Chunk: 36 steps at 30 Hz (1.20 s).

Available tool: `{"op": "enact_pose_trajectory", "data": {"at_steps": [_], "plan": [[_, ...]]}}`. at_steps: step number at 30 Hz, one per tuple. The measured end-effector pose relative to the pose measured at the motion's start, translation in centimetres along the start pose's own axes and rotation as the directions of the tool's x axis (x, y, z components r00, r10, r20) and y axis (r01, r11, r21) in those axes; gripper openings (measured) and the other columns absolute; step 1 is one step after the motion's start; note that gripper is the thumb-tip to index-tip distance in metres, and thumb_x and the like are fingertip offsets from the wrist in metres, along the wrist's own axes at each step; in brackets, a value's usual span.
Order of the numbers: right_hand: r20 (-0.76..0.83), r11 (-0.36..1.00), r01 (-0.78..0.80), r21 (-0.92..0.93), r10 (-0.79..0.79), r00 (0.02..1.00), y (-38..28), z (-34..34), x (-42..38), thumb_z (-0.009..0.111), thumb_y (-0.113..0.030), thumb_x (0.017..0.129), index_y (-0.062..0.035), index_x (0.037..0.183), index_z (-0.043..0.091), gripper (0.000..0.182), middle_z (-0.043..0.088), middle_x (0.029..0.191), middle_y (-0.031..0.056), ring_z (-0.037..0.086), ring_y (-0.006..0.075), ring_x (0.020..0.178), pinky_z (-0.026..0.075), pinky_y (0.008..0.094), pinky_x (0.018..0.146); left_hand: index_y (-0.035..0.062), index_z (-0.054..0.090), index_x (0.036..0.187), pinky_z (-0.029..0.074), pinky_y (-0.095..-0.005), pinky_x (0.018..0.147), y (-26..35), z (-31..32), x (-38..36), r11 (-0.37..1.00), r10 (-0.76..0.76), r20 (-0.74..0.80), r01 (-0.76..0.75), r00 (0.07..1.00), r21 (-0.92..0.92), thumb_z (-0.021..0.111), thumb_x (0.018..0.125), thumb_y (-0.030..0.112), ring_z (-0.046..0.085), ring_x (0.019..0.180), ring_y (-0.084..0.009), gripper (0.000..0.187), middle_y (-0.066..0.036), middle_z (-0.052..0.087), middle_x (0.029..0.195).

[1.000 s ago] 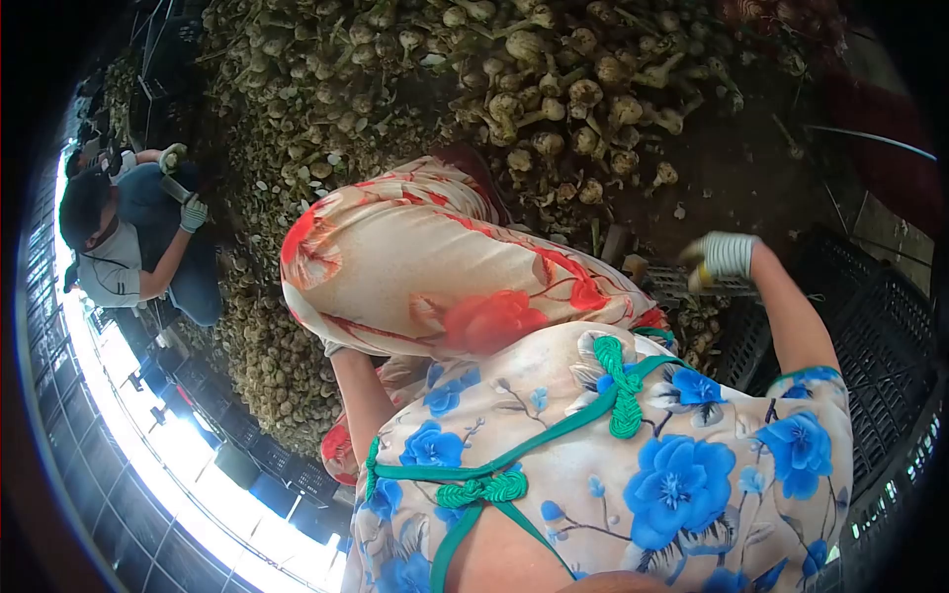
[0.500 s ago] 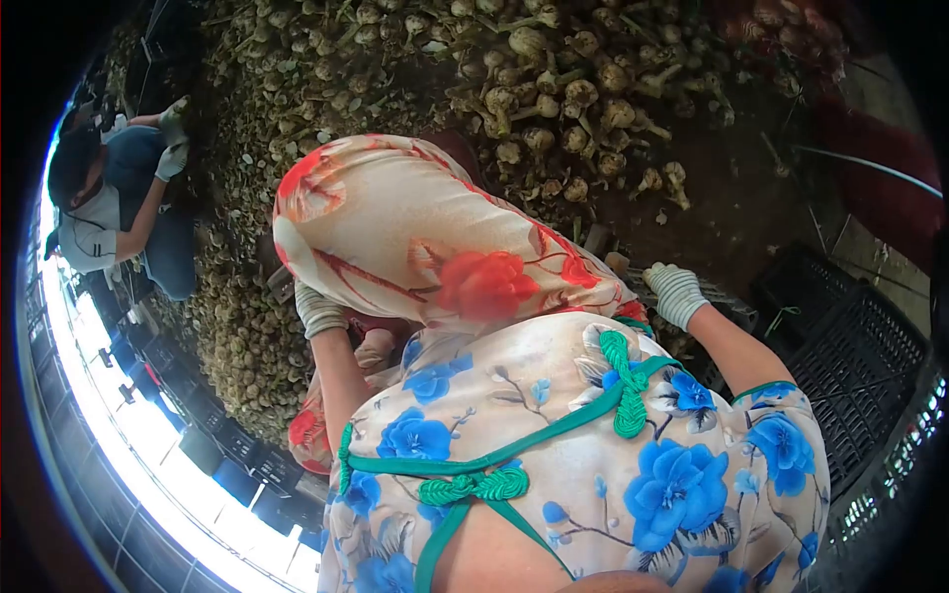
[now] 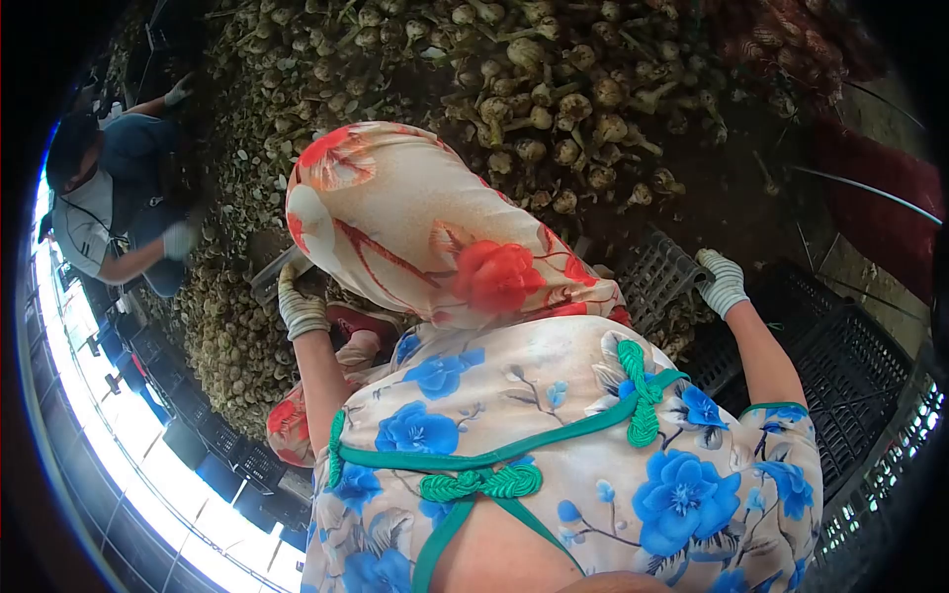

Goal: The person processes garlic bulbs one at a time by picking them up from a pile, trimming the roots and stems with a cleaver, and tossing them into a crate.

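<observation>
Both my hands wear pale gloves with striped cuffs. My right hand (image 3: 723, 283) is closed on the rim of a dark plastic crate (image 3: 660, 275), to the right of my knees. Garlic bulbs (image 3: 682, 324) show just below that crate wall. On the other side, my left hand (image 3: 301, 303) grips a greyish edge (image 3: 274, 273) beside my leg. It looks like the crate's other end, but my flowered trousers (image 3: 415, 227) hide the part between.
A broad heap of garlic with stalks (image 3: 534, 109) covers the ground ahead. Black crates (image 3: 850, 366) stand at right, near a red mesh sack (image 3: 791, 44) and a dark red cloth-like thing (image 3: 880, 203). A gloved co-worker (image 3: 119, 198) sits at left.
My right hand and the crate wall have shifted right and slightly up. My left hand has moved left and shows more fully. The co-worker's hands have moved apart.
</observation>
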State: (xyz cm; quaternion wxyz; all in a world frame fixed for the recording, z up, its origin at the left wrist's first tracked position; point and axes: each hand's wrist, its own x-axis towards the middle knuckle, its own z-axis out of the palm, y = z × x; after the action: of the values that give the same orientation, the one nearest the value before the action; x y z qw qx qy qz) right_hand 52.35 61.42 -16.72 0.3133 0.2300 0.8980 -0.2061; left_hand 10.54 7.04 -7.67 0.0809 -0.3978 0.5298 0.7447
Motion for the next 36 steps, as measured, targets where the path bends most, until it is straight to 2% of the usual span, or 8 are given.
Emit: {"op": "enact_pose_trajectory", "data": {"at_steps": [5,11,15,19,23,25,31,36], "plan": [[0.056,0.976,-0.202,-0.078,0.207,0.977,-4.0,-8.7,0.4,0.059,-0.018,0.066,-0.0070,0.095,0.057,0.031,0.056,0.099,0.0131,0.053,0.0298,0.092,0.043,0.0340,0.078,0.0064,0.055,0.093,0.047,-0.0412,0.073,-0.8,1.1,1.1,0.999,-0.034,0.000,0.034,0.999,0.040,0.058,0.075,0.014,0.057,0.084,-0.0260,0.019,-0.010,0.060,0.094],[-0.444,0.977,-0.129,0.171,0.193,0.875,8.4,-5.7,5.2,0.056,-0.018,0.067,-0.0089,0.089,0.061,0.024,0.059,0.092,0.0137,0.054,0.0297,0.088,0.044,0.0328,0.075,0.0050,0.056,0.093,0.046,-0.0408,0.076,-0.4,4.5,-0.4,0.999,-0.041,0.100,0.040,0.994,0.013,0.057,0.076,0.016,0.056,0.086,-0.0252,0.020,-0.010,0.059,0.096],[-0.403,0.930,-0.356,-0.087,0.294,0.867,7.7,-14.0,7.2,0.052,-0.026,0.071,-0.0092,0.080,0.060,0.021,0.060,0.087,0.0128,0.055,0.0303,0.085,0.045,0.0351,0.071,0.0048,0.056,0.092,0.047,-0.0390,0.076,-0.1,5.1,-1.2,1.000,-0.028,0.106,0.028,0.994,0.003,0.058,0.076,0.015,0.056,0.085,-0.0244,0.020,-0.010,0.059,0.094],[-0.393,0.988,-0.085,-0.131,0.027,0.919,17.5,-12.4,12.1,0.055,-0.025,0.071,-0.0069,0.090,0.059,0.026,0.058,0.094,0.0159,0.051,0.0326,0.092,0.043,0.0365,0.077,0.0051,0.056,0.093,0.048,-0.0381,0.072,0.1,6.7,-2.0,0.997,0.005,0.091,0.001,0.996,-0.071,0.057,0.075,0.013,0.057,0.083,-0.0244,0.019,-0.010,0.060,0.093],[-0.062,0.959,-0.282,0.027,0.283,0.957,19.0,-14.1,9.1,0.060,-0.030,0.064,-0.0046,0.102,0.055,0.045,0.055,0.103,0.0159,0.047,0.0333,0.100,0.040,0.0365,0.082,0.0040,0.058,0.087,0.046,-0.0350,0.076,0.3,7.5,-1.8,0.993,0.071,0.147,-0.055,0.987,-0.109,0.057,0.073,0.012,0.058,0.078,-0.0215,0.016,-0.008,0.061,0.088],[-0.068,0.848,-0.528,0.051,0.530,0.845,17.7,-16.2,7.8,0.056,-0.021,0.068,-0.0080,0.101,0.057,0.035,0.055,0.104,0.0155,0.050,0.0326,0.098,0.040,0.0368,0.082,0.0046,0.059,0.084,0.045,-0.0347,0.075,0.3,7.0,-0.1,0.989,0.002,0.185,0.025,0.983,-0.144,0.055,0.075,0.014,0.057,0.077,-0.0213,0.014,-0.008,0.062,0.086],[-0.561,0.966,0.085,0.245,0.069,0.825,7.4,-22.9,12.7,0.052,-0.019,0.080,0.0027,0.102,0.053,0.031,0.057,0.099,0.0152,0.053,0.0212,0.090,0.039,0.0291,0.081,0.0073,0.054,0.091,0.050,-0.0382,0.065,0.3,9.9,0.3,0.980,0.157,0.132,-0.137,0.979,-0.146,0.051,0.080,0.015,0.057,0.077,-0.0225,0.014,-0.008,0.059,0.089],[-0.492,0.725,0.546,0.420,-0.323,0.808,-21.8,-29.8,12.6,0.055,-0.014,0.079,0.0002,0.105,0.053,0.030,0.057,0.097,0.0104,0.053,0.0183,0.087,0.040,0.0279,0.078,0.0065,0.057,0.088,0.049,-0.0288,0.061,-0.6,16.1,-2.2,0.976,0.166,0.084,-0.152,0.982,-0.157,0.054,0.079,0.021,0.057,0.068,-0.0168,0.017,-0.005,0.059,0.082]]}}
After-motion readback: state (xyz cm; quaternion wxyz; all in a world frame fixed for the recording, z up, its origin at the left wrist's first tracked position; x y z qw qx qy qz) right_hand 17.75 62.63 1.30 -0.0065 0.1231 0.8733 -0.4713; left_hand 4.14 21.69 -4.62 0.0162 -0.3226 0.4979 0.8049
